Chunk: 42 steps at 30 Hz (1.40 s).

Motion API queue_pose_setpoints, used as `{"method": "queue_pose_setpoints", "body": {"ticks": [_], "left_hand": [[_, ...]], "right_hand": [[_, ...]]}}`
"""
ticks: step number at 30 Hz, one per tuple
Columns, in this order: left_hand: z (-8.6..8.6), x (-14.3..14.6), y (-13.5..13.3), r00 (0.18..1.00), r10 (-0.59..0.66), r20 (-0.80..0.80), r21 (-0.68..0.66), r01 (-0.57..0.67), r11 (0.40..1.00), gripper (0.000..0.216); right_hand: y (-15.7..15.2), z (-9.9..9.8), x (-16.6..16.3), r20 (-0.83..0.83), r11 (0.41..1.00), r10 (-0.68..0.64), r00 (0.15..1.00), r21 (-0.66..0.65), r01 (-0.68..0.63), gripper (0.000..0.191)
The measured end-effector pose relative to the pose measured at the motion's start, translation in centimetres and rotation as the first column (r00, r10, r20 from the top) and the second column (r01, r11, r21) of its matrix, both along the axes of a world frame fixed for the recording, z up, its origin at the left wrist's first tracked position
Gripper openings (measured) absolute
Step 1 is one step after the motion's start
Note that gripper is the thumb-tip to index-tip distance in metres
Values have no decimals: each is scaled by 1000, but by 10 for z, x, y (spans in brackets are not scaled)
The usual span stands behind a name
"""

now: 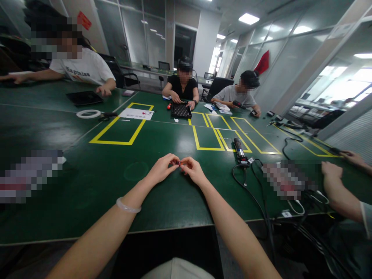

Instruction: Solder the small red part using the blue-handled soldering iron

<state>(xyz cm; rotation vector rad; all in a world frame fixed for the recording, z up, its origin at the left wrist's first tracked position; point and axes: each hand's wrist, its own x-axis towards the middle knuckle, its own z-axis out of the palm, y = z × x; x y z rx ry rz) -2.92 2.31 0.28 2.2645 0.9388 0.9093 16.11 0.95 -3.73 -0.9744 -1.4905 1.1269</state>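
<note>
My left hand [162, 169] and my right hand [192, 169] meet just above the green table [162, 201], fingertips pinched together on a tiny reddish part [180, 164] that is too small to name. Both hands are closed in a pinch. A pale bracelet [128, 206] circles my left wrist. An electric screwdriver [240, 151] with a black cable lies to the right of my right hand, apart from it.
Yellow taped rectangles [123, 130] mark the table. A black tray [181, 111], a sheet of paper [136, 113] and a white ring [88, 114] lie farther off. Three people sit across the table. Another person's arms [340, 190] rest at the right among cables.
</note>
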Motion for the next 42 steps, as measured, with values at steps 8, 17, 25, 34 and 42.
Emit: {"method": "queue_pose_setpoints", "body": {"ticks": [8,17,25,34,42], "left_hand": [[1,2,-4,996,34,-79,108,-25,994,15],[-3,5,-5,989,39,-143,188,-12,982,17],[2,5,-7,990,89,-113,174,-69,982,14],[5,4,-7,997,39,-64,59,-35,998,22],[7,4,-7,996,30,-80,-24,-32,999,23]], "right_hand": [[-1,1,-3,25,1000,-7,1000,-26,7,23],[-4,4,-6,-22,996,22,1000,-90,-23,31],[-3,7,-4,-121,996,3,993,-90,-14,33],[-3,7,-1,-123,995,7,992,-99,-20,32],[-3,9,-2,-172,990,28,985,-128,-50,36]]}}
